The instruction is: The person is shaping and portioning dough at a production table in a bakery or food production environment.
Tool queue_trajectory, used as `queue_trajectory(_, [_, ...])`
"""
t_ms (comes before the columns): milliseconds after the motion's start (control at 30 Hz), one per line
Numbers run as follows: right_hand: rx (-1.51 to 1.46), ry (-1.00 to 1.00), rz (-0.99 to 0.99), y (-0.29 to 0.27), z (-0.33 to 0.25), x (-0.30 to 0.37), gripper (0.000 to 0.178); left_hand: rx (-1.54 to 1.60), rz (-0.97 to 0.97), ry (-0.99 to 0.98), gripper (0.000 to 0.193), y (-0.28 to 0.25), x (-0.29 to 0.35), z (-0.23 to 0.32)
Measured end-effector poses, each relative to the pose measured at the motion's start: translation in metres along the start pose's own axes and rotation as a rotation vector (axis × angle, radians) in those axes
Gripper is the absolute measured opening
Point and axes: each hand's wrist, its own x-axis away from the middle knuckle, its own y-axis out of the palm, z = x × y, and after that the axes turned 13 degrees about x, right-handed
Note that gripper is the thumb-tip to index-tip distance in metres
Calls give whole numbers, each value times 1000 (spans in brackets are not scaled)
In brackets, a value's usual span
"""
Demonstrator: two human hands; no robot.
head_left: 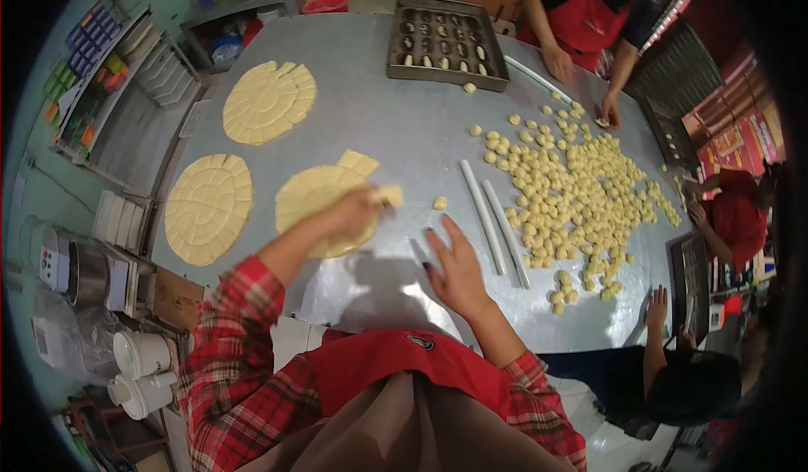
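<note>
My left hand (358,211), smeared by motion, is over the right side of a flat dough round (307,194), with a pale cut piece of dough (388,194) at its fingertips. Another cut piece (359,162) rests against the far edge of that round. My right hand (459,270) hovers low over the metal table with its fingers spread and nothing in them. Just beyond its fingertips lies a small dough lump (439,204). Two white rods (483,215) lie side by side to its right.
Two more scored dough rounds (269,102) (209,209) lie at the left. Many dough balls (572,194) cover the right side. A dark baking tray (446,75) holding rows of pieces stands at the far edge. Co-workers' hands (557,61) are around the table.
</note>
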Motion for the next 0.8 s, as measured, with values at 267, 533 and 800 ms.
queue_trajectory(267, [-18,-68,-196,-9,5,54,35,-54,-287,440,20,115,67,-24])
queue_trajectory(533, [31,77,-370,-52,64,138,14,-297,147,399,24,118,85,-66])
queue_trajectory(800, [183,-139,-423,17,66,145,52,-709,267,627,55,175,9,-102])
